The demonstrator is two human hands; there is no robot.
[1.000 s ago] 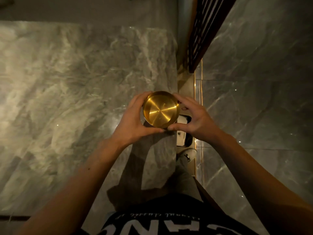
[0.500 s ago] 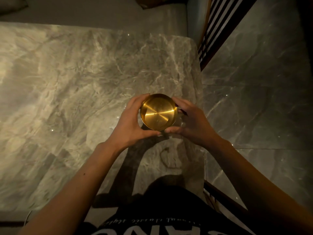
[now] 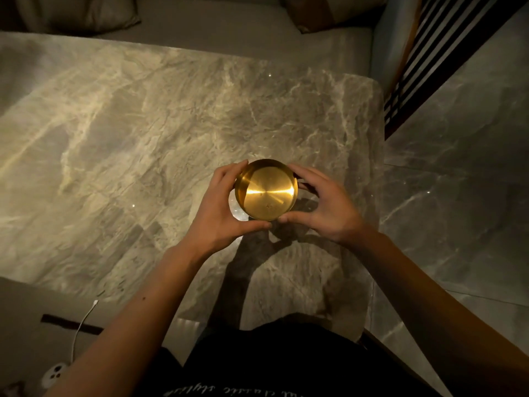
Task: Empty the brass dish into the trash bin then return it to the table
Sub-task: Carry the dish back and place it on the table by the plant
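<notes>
My fingers [image 3: 229,174] curl around the brass dish [image 3: 266,189] from both sides, gripping its rim between the two hands. In the head view, my left hand [image 3: 220,209] cups the dish's left wall, fingers reaching over the far rim and the thumb lying along the near rim, pointing right. My right hand [image 3: 323,204] mirrors it on the right wall, fingertips at the far rim and the thumb pressed along the near rim, its tip almost meeting the left thumb. Both forearms come up from the bottom corners of the view and angle inward, wrists bent slightly so the palms face each other.

The dish sits between my palms with its open mouth up toward the camera; a bright streak of light crosses its bare inner floor. It is above the marble tabletop [image 3: 143,138], toward the right edge and nearer the front edge than the back. I cannot tell whether its base touches the stone; a dark shadow lies on the stone just below my hands.

A white cable [image 3: 81,325] trails beyond the table's front left.
</notes>
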